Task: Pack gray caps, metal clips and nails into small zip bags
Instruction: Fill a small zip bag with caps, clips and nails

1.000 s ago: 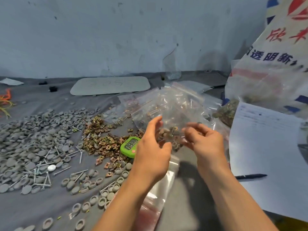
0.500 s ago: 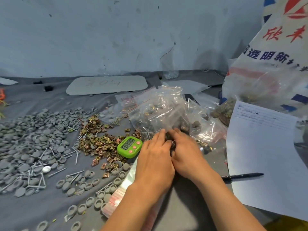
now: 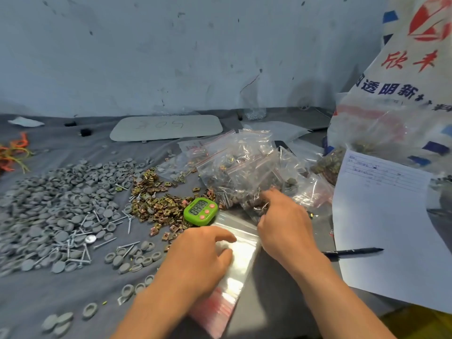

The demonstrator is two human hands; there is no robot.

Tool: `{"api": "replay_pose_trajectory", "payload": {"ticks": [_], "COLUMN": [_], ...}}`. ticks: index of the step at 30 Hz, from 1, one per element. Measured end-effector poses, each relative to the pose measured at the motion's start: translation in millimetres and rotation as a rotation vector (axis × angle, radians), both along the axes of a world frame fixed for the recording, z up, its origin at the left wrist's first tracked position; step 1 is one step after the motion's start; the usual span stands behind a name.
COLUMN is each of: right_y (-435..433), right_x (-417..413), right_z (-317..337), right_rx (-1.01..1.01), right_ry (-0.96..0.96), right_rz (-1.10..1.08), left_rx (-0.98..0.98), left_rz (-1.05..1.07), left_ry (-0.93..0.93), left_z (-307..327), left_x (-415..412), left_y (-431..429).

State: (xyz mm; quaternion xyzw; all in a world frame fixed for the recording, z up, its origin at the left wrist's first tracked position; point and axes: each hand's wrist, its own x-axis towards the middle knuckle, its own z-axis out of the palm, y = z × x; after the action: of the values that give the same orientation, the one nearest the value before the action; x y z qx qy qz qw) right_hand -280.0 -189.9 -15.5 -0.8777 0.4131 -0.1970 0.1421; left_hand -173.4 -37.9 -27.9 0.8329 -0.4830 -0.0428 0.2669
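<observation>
Zip bag stack (image 3: 241,263) — one, under left hand (image 3: 203,260), one timer (image 3: 200,211), one pen (image 3: 352,252)

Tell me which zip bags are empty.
The flat clear plastic zip bags under the left hand. They lie flat and see-through; the crumpled clear bags by the right hand bulge, visibly filled.

A small packing workshop, this: scuffed wall (image 3: 171,57), gray-covered bench (image 3: 36,297), heaps of gray caps (image 3: 61,204) and metal clips (image 3: 156,199), filled zip bags (image 3: 244,167), a green timer (image 3: 200,211), a printed sack (image 3: 403,94), a paper form (image 3: 381,228).
</observation>
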Motion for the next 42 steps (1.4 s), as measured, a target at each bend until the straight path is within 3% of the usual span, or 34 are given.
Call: {"api": "replay_pose_trajectory", "payload": {"ticks": [5,8,14,18,22,25,27,30,33,38,42], "right_y": [38.1,42.5,32.8,31.4,31.3,35.1,38.1,38.3,37.6,45.7,54.0], "right_x": [-11.5,-6.5,1.7,3.2,-2.0,-4.3,-2.8,3.0,8.2,23.5,31.9], "right_z": [0.5,-4.7,-3.0,1.5,7.3,8.2,9.4,10.9,10.6,8.5,15.3], "right_rx": [0.09,0.091,0.117,0.098,0.114,0.156,0.17,0.099,0.183,0.223,0.245], "right_ry": [0.207,0.303,0.378,0.411,0.441,0.441,0.357,0.062,-0.174,-0.425,-0.66], "right_rz": [0.229,0.282,0.296,0.328,0.343,0.341,0.307,0.179,0.151,0.135,0.138], "left_rx": [0.199,0.21,0.181,0.096,0.06,-0.09,-0.258,-0.459,-0.568,-0.632,-0.5], "left_rz": [-0.293,-0.394,-0.307,-0.121,-0.076,0.036,0.11,0.193,0.261,0.301,0.149], "left_ry": [0.122,0.075,0.091,0.133,0.429,0.403,0.434,0.706,0.943,0.949,0.902], "left_z": [-6.7,-9.9,-14.9,-11.4,-3.4,0.1,-0.4,0.0,5.1,14.1,17.9], "left_x": [-1.6,-7.4,-7.9,-5.7,7.5,18.5,18.7,16.2,18.4,28.1,34.4], "left_y": [25.1,27.1,31.1,30.9,33.9,35.7,35.0,31.5,31.2,38.2,47.1]}}
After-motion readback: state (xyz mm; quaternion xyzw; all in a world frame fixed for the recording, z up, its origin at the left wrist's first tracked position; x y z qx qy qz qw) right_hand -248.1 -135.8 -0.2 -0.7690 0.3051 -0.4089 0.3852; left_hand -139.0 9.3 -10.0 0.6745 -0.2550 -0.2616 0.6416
